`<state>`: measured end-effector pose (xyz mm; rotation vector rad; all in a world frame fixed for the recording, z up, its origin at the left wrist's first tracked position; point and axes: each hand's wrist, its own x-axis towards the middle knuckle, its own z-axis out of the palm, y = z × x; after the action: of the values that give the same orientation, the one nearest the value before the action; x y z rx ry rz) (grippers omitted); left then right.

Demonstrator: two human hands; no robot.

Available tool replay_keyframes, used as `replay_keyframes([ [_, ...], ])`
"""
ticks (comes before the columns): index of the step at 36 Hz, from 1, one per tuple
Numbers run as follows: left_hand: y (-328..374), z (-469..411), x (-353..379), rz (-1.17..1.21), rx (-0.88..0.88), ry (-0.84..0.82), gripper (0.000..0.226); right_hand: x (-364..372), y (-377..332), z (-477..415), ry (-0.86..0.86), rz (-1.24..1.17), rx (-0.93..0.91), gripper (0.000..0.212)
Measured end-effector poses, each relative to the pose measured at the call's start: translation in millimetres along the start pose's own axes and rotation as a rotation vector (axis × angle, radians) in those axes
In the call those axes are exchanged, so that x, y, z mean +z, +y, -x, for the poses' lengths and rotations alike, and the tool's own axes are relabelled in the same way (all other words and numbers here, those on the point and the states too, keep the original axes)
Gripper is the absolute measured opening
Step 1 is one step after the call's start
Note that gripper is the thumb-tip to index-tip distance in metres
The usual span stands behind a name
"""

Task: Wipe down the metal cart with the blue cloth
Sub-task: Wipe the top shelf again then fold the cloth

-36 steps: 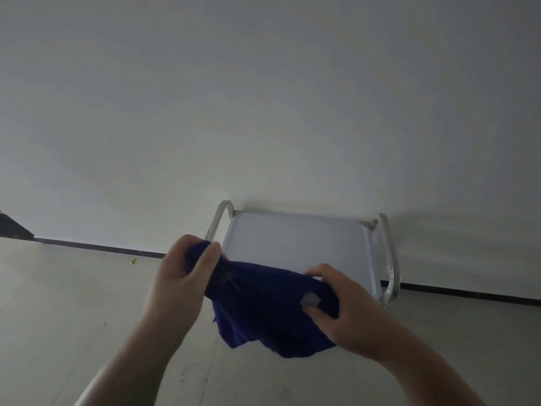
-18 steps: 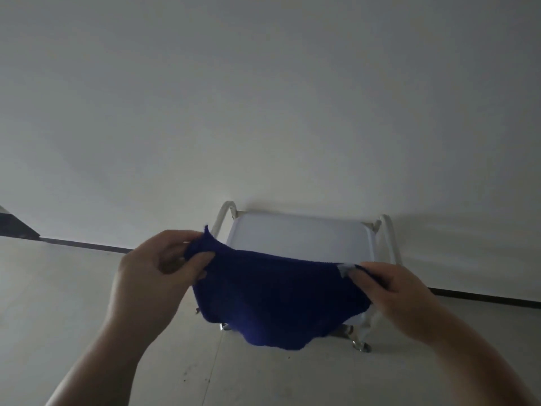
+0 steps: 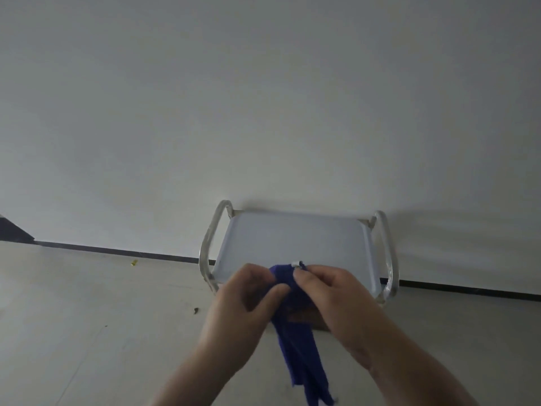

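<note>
The metal cart [image 3: 292,241] stands against the wall, its flat grey top bare, with a curved tube handle on each side. In front of it, in the air, I hold the blue cloth [image 3: 295,341] folded lengthwise, so it hangs down between my wrists as a narrow strip. My left hand [image 3: 246,303] and my right hand [image 3: 330,294] pinch its top edge close together, just before the cart's near edge. A small white tag shows at the cloth's top.
A plain pale wall fills the upper view, with a dark baseboard [image 3: 117,252] along the floor. On the grey floor to the left lie a small yellow scrap [image 3: 134,262] and a dark speck [image 3: 195,310].
The cloth was stretched wide between my hands half a second ago. My hands have since come together in the middle, and the cloth now hangs folded in a narrow strip.
</note>
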<state>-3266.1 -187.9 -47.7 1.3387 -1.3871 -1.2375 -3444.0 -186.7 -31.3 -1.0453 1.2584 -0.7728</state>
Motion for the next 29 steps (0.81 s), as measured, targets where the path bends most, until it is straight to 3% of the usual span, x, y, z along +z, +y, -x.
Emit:
replay_keyframes([
  [2,-2.2,1.9,-4.1,0.125,-0.021,-0.061,0.07,-8.1,-1.9,3.6,-0.072,-0.086,-0.03,0.038],
  [3,-4.2,2.3,-5.5,0.135,-0.011,-0.09,0.077,-12.0,-4.5,6.6,-0.146,-0.15,-0.033,0.044],
  [5,-7.3,2.5,-6.1,0.053,0.029,-0.045,0.063,-16.7,-11.0,12.1,-0.329,-0.19,-0.033,0.063],
  [7,-2.9,2.5,-6.2,0.007,0.056,0.034,0.048,-19.2,-13.4,14.7,-0.363,-0.018,-0.109,0.066],
  [12,14.2,5.2,-5.5,-0.039,0.087,-0.005,0.036,-18.6,-7.4,17.2,-0.011,0.286,-0.409,0.067],
  [16,25.7,11.4,-10.6,-0.004,0.086,-0.043,0.027,-28.1,9.0,6.9,0.234,0.411,-0.499,0.048],
  [18,34.3,14.9,-14.2,0.089,0.099,-0.068,0.017,-30.2,18.1,1.2,0.13,0.371,-0.422,0.031],
  [20,42.0,18.8,-16.8,0.212,0.083,-0.095,0.006,-24.2,20.4,0.9,-0.135,0.292,-0.25,0.036],
  [21,45.3,20.2,-17.6,0.267,0.074,-0.111,0.007,-20.6,23.4,-0.2,-0.24,0.228,-0.209,0.04],
  [23,51.4,22.6,-18.8,0.327,0.077,-0.15,0.014,-13.7,27.4,0.7,-0.345,0.101,-0.24,0.029],
  [25,53.9,23.6,-21.3,0.339,0.096,-0.146,0.017,-8.9,26.4,4.4,-0.331,-0.011,-0.283,0.022],
  [27,55.4,22.6,-25.6,0.339,0.116,-0.128,0.009,-6.0,27.4,6.9,-0.28,-0.092,-0.302,0.029],
  [29,53.3,20.1,-32.9,0.378,0.083,-0.112,0.018,-4.8,27.6,6.7,-0.205,-0.094,-0.347,0.03],
])
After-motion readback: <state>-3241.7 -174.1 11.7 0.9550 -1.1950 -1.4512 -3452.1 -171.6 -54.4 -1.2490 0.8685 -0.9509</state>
